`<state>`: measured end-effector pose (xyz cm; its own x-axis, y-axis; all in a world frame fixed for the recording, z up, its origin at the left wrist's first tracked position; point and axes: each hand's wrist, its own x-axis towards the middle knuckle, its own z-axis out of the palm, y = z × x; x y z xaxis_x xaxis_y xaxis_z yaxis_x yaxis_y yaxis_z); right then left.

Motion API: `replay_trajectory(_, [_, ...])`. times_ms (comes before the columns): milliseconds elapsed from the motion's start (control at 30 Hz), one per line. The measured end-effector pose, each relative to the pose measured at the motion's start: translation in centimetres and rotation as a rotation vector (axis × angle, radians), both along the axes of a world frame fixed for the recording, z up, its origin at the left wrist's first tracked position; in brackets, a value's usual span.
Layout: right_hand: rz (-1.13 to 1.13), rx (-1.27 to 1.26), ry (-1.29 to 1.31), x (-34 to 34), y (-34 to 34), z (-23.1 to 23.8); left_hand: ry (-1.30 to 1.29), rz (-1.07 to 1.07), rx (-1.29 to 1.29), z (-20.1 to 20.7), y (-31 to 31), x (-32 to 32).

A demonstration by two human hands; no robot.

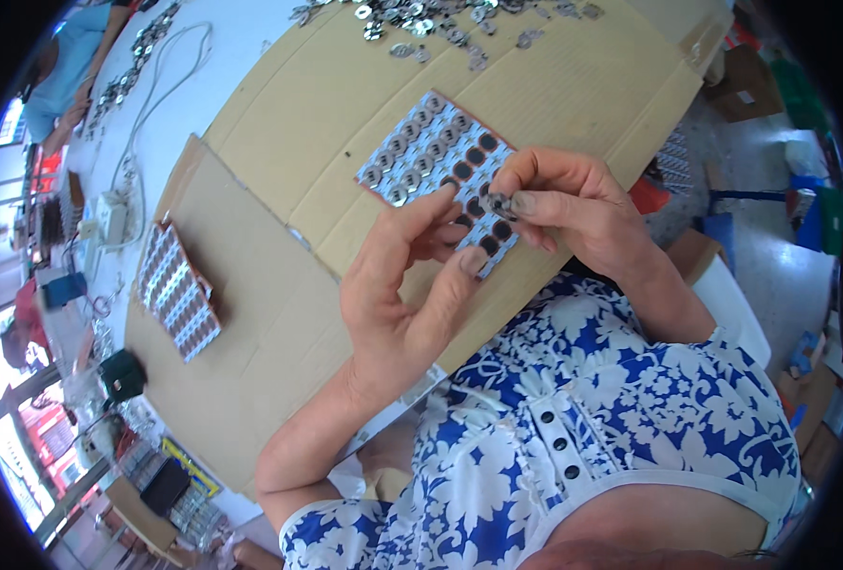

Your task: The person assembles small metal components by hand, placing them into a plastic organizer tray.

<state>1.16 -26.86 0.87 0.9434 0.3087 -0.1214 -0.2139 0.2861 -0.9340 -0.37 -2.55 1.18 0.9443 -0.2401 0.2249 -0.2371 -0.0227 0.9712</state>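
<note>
A printed card [428,133] lies on the cardboard sheet in front of me. Round silvery metal pieces [417,157] fill its left rows, while dark round spots [474,157] show in its right rows. My right hand [583,211] is closed in a pinch above the card's right edge. Between its thumb and forefinger is a small shiny metal piece [499,202], partly covered by the fingertips. My left hand [393,285] hovers at the card's near side, thumb and fingers apart, with nothing visible between them. Both hands cover part of the card.
Loose metal pieces [412,19] are heaped at the far edge of the cardboard [288,123]. A stack of similar cards [179,293] sits at the left. Beyond lies a white table with a cable [141,114] and more metal pieces. Another person [70,71] is at the far left.
</note>
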Motion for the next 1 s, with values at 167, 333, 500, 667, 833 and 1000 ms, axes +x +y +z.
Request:
replay_trajectory(167, [0.174,0.254,0.212,-0.8,0.9,-0.3,0.382,-0.029,-0.267,1.4,-0.1,-0.8])
replay_trajectory(333, [0.128,0.222,0.217,-1.3,1.6,-0.7,0.492,-0.002,-0.225,1.1,-1.0,-2.6])
replay_trajectory(500, [0.132,0.230,0.226,-1.9,1.8,-1.1,0.465,0.127,-0.331,0.1,-2.7,-4.1])
replay_trajectory(667, [0.116,0.155,0.126,-1.9,2.0,-1.3,0.408,0.204,-0.403,-0.8,-3.6,-4.5])
replay_trajectory(833, [-0.030,0.186,0.146,-2.7,2.0,-0.6,0.295,0.291,-0.314,-1.4,-4.4,-4.8])
replay_trajectory(1000, [-0.038,0.119,-0.059,-3.0,2.0,-1.5,0.274,0.308,-0.320,-1.4,-4.8,-4.8])
